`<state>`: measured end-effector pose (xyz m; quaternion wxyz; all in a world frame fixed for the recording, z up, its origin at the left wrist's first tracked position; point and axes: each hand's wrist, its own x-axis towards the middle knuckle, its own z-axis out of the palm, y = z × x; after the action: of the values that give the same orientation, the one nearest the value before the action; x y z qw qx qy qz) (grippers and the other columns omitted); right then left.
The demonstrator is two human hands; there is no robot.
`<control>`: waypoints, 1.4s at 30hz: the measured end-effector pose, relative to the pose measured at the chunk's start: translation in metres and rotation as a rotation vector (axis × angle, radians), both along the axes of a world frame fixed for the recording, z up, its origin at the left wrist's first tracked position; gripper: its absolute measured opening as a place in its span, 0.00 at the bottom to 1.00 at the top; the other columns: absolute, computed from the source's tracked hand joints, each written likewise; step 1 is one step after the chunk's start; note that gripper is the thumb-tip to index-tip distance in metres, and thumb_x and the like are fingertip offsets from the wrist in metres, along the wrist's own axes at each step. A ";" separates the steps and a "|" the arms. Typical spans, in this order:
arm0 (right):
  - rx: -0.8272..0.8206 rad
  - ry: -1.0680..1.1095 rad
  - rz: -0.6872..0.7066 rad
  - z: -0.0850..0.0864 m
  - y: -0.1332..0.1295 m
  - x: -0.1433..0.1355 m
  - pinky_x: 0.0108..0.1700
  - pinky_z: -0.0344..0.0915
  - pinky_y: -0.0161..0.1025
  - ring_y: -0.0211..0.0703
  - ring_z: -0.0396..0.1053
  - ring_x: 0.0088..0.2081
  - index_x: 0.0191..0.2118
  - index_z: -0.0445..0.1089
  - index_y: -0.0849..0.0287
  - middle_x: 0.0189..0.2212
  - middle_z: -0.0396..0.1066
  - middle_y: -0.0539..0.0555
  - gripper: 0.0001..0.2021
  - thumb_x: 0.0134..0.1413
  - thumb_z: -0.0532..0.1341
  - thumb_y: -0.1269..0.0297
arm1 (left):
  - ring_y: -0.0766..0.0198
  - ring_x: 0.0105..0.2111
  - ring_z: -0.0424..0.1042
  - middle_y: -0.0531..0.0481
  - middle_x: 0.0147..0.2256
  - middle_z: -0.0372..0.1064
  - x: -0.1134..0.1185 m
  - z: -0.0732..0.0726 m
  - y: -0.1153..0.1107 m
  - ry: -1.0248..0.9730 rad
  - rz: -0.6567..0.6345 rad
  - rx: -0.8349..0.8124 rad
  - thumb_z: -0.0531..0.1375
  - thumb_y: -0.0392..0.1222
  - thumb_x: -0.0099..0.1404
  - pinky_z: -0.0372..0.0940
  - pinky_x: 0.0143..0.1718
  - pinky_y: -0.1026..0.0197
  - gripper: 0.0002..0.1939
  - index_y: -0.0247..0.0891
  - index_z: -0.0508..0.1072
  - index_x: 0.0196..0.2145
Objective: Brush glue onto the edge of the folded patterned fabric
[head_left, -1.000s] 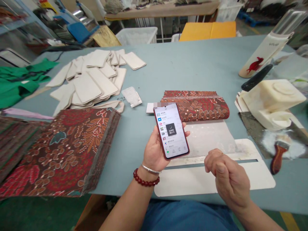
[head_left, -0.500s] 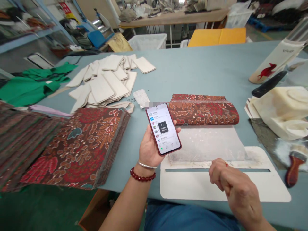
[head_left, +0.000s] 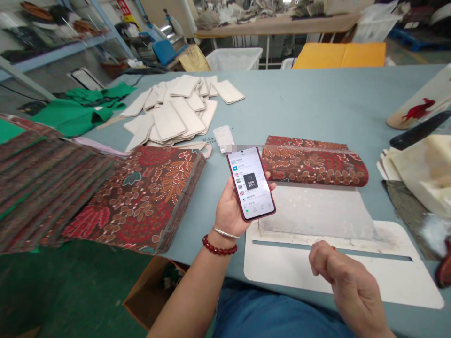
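Note:
My left hand (head_left: 230, 209) holds a smartphone (head_left: 251, 190) in a dark red case, its lit screen facing up with a list and a dark pop-up box. A silver bangle and a red bead bracelet circle that wrist. Loosely curled into a fist, my right hand (head_left: 347, 277) hovers over a white slotted board (head_left: 282, 263); no object shows in its fingers. A translucent sheet (head_left: 317, 211) covers the board's far part. Behind it, folded floral fabric (head_left: 313, 164) in red and brown lies on the table.
Stacked floral fabric pieces (head_left: 141, 197) lie at the left. Beyond are a pile of cream panels (head_left: 176, 112) and green cloth (head_left: 73, 110). A cream container (head_left: 419, 169), a dark-handled tool (head_left: 419, 131) and a brush (head_left: 443, 270) are at the right. An open box (head_left: 148, 291) stands below the table edge.
The view has turned slightly left, so the table's things sit farther right in the picture. My left hand still holds the smartphone, and my right hand stays curled over the board.

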<state>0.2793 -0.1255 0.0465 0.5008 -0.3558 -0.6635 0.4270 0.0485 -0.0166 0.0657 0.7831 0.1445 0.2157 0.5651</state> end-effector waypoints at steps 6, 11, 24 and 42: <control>-0.210 -0.108 0.041 -0.010 -0.014 -0.009 0.33 0.57 0.39 0.39 0.61 0.31 0.31 0.55 0.55 0.28 0.60 0.50 0.15 0.73 0.48 0.60 | 0.44 0.53 0.74 0.37 0.60 0.67 -0.004 -0.003 -0.005 -0.012 -0.006 0.004 0.44 0.59 0.76 0.63 0.58 0.42 0.32 0.39 0.59 0.69; -0.317 -0.147 0.045 -0.011 -0.022 -0.014 0.34 0.61 0.36 0.38 0.62 0.30 0.31 0.55 0.54 0.28 0.64 0.48 0.14 0.68 0.57 0.60 | 0.44 0.53 0.74 0.38 0.61 0.67 -0.007 -0.001 -0.011 -0.026 -0.002 0.024 0.45 0.59 0.75 0.64 0.57 0.43 0.32 0.41 0.57 0.69; 0.018 -0.155 0.083 -0.004 -0.027 -0.003 0.31 0.57 0.40 0.38 0.62 0.25 0.24 0.56 0.57 0.21 0.61 0.49 0.26 0.73 0.44 0.48 | 0.43 0.53 0.73 0.37 0.61 0.66 -0.003 0.004 -0.025 -0.035 -0.031 0.015 0.45 0.58 0.76 0.68 0.52 0.42 0.32 0.40 0.57 0.69; 0.287 -0.387 -0.114 0.008 0.035 0.005 0.59 0.52 0.61 0.60 0.61 0.62 0.31 0.60 0.53 0.48 0.77 0.56 0.30 0.69 0.34 0.38 | 0.42 0.55 0.72 0.37 0.62 0.64 0.016 0.000 -0.017 -0.043 -0.145 -0.045 0.41 0.60 0.76 0.70 0.48 0.41 0.32 0.42 0.61 0.67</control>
<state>0.2844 -0.0902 0.0541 0.4330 -0.3931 -0.7799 0.2233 0.0646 -0.0340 0.0654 0.8296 0.1301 0.2003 0.5048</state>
